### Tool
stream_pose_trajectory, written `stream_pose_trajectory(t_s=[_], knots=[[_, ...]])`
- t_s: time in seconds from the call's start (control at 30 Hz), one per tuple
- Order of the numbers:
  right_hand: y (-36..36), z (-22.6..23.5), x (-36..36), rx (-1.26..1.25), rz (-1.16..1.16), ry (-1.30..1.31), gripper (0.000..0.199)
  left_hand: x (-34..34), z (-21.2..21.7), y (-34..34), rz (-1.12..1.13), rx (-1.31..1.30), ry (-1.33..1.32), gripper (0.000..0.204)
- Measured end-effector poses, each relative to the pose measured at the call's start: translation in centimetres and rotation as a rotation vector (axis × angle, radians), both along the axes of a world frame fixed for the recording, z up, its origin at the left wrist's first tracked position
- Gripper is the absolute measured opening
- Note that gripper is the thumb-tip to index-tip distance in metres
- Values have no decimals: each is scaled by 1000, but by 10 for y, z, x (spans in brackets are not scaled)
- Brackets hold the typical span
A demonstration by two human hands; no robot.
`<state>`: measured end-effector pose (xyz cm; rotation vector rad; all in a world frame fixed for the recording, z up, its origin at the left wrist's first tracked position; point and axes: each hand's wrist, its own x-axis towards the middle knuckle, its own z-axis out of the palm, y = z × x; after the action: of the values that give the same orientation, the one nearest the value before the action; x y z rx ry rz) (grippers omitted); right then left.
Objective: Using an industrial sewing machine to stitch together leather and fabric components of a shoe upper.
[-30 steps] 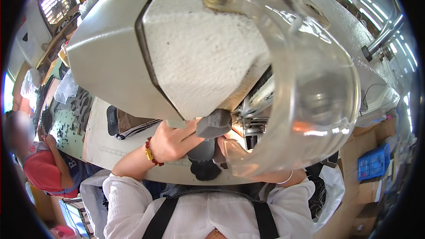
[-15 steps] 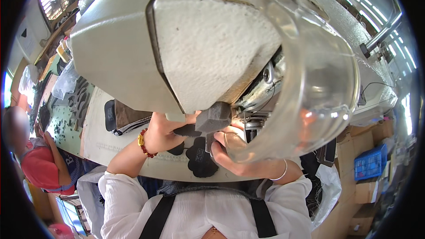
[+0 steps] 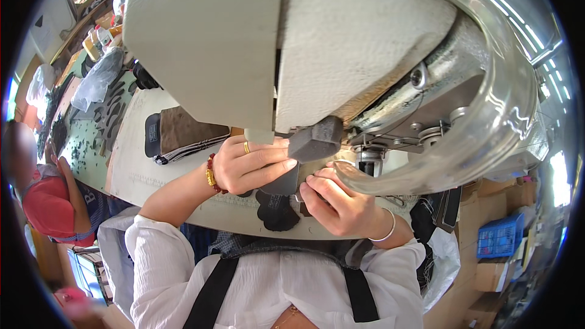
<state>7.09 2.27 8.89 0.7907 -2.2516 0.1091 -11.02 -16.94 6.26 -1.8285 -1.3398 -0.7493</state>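
A dark grey fabric piece (image 3: 283,181) lies under the head of a white sewing machine (image 3: 207,42). My left hand (image 3: 250,164), fingers together and slightly bent, grips its left side; the thumb is hidden. My right hand (image 3: 341,200) has its fingers curled and pinches the right side of the piece close to the needle area. A grey foam block (image 3: 315,140) on the machine hides part of the sewing spot. Below the hands, a black scalloped piece (image 3: 278,212) rests near the table's front edge.
On the left of the white table (image 3: 137,155) sits a stack of brown and black pieces (image 3: 192,131). A clear curved guard (image 3: 487,152) arches over the right side. A co-worker in red (image 3: 52,207) is at the far left; a blue basket (image 3: 499,236) stands at right.
My view has shifted, so the machine head looms larger. My left hand's fingers now reach over the grey piece, and my right hand shows more fully with bent fingers.
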Motion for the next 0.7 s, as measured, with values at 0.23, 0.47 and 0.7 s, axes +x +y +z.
stream_pose_trajectory(t_s=[0.23,0.47,0.7], knots=[[-1,-4,0,-67,-20,-7,29,-1,5,10,-80,146,17,18],[-3,-7,-2,-43,-11,101,23,-2,12,4,47,84,137,16],[3,0,-4,156,32,183,16,-1,26,5,-82,8,0,15]])
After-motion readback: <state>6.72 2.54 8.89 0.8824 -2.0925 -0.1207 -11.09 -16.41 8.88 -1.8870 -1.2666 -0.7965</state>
